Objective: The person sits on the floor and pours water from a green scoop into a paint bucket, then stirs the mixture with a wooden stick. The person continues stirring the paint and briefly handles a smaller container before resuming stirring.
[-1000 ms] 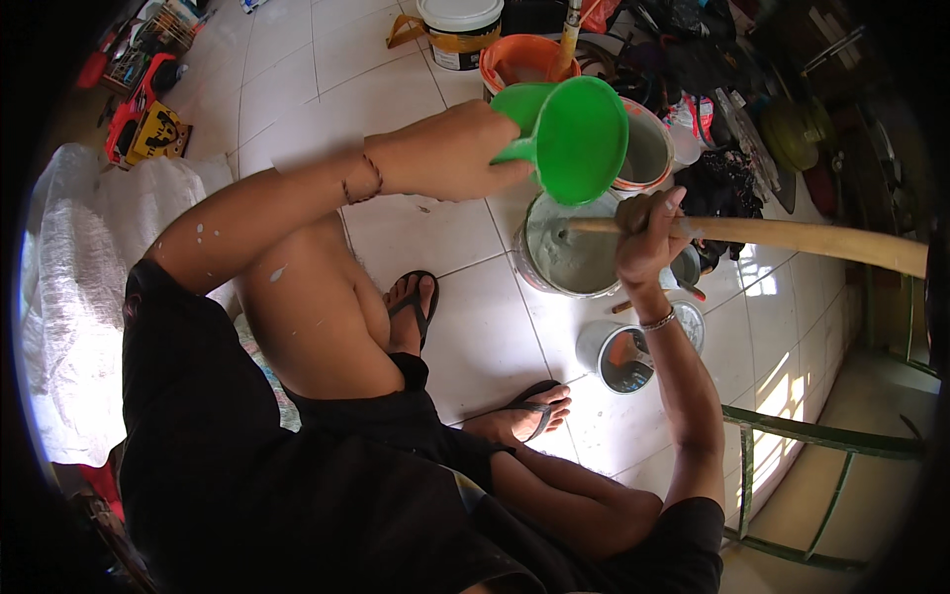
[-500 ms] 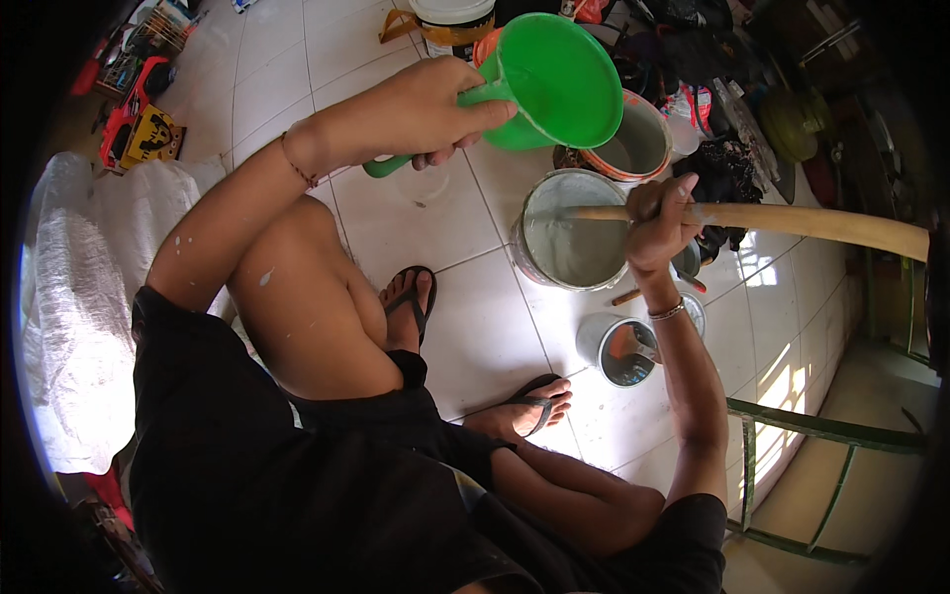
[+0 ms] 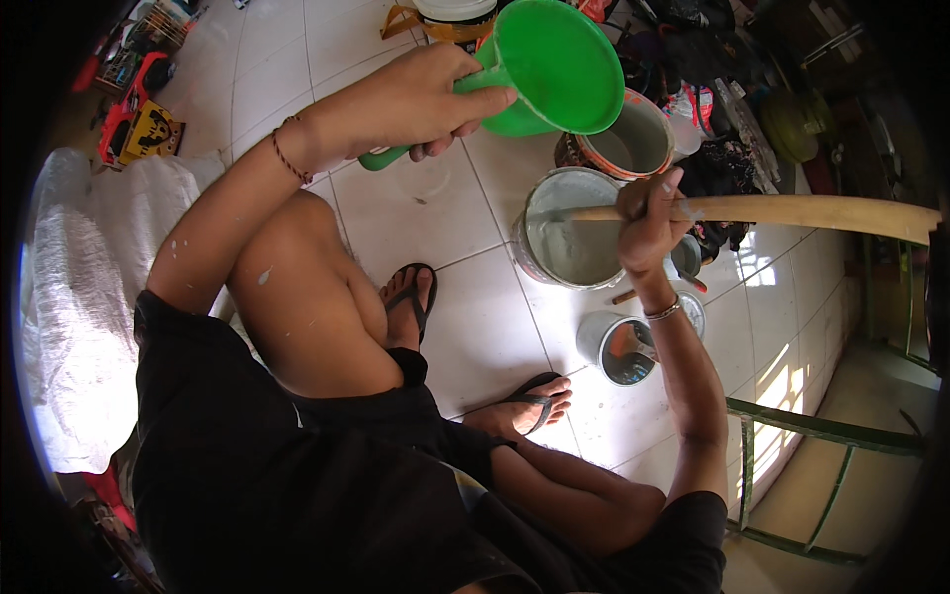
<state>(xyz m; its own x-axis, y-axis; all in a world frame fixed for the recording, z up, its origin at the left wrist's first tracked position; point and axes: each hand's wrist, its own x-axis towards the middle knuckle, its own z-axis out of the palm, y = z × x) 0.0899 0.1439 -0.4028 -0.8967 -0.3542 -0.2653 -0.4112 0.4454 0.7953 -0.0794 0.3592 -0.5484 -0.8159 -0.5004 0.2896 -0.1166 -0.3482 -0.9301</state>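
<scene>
My left hand (image 3: 421, 99) is closed round the handle of a green plastic dipper (image 3: 559, 64), held up beyond the buckets' near side and tilted to the right. Whether liquid is inside it I cannot tell. Gripped in my right hand (image 3: 653, 220) is a long pale wooden stick (image 3: 792, 210). Its left end dips into thick grey liquid in a round bucket (image 3: 524, 243) on the floor. Just past that stands an orange-rimmed bucket (image 3: 665, 119), grey inside, partly behind the dipper.
A small grey can (image 3: 594, 342) with a tool in it stands close to my right forearm. White tubs (image 3: 455, 10) are at the far side. Mixed clutter (image 3: 737, 168) lies at far right, a green metal frame (image 3: 821, 428) at near right, and a white sack (image 3: 74, 317) at left.
The dipper has tipped further over, its rim leaning more to the right. My right hand has shifted slightly left, while the stick remains in the bucket.
</scene>
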